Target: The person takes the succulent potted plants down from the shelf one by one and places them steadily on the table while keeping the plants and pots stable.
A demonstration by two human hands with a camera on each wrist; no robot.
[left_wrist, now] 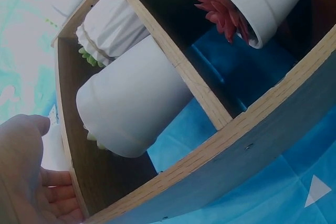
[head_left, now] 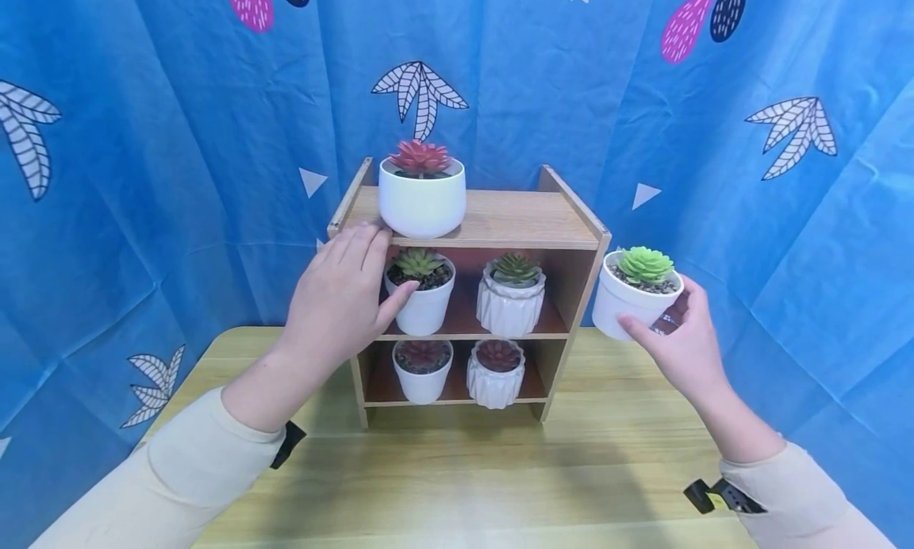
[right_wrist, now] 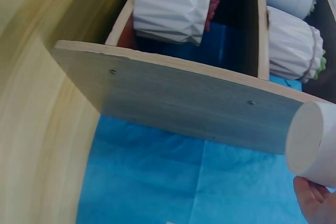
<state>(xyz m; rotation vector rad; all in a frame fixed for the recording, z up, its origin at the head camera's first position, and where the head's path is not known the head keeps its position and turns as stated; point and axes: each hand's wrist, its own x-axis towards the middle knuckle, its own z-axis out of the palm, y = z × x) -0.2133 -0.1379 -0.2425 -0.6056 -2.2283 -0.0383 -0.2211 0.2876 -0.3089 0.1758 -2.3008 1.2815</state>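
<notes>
My right hand [head_left: 681,347] grips a white pot [head_left: 628,307] with a bright green succulent, holding it in the air just right of the wooden shelf [head_left: 493,243]. That pot's smooth base [right_wrist: 307,140] shows in the right wrist view. My left hand [head_left: 343,287] rests its fingers on the top board's front edge, close to a round white pot [head_left: 423,204] with a red succulent; whether they touch that pot I cannot tell. Its thumb reaches past the front of a white potted green succulent [head_left: 423,299] on the middle level.
Also on the middle level stands a ribbed white pot [head_left: 510,307] with a green succulent. Below are a smooth pot [head_left: 423,382] and a ribbed pot [head_left: 495,384], both with dark red succulents. The shelf stands on a wooden table [head_left: 457,477] before a blue curtain [head_left: 528,81].
</notes>
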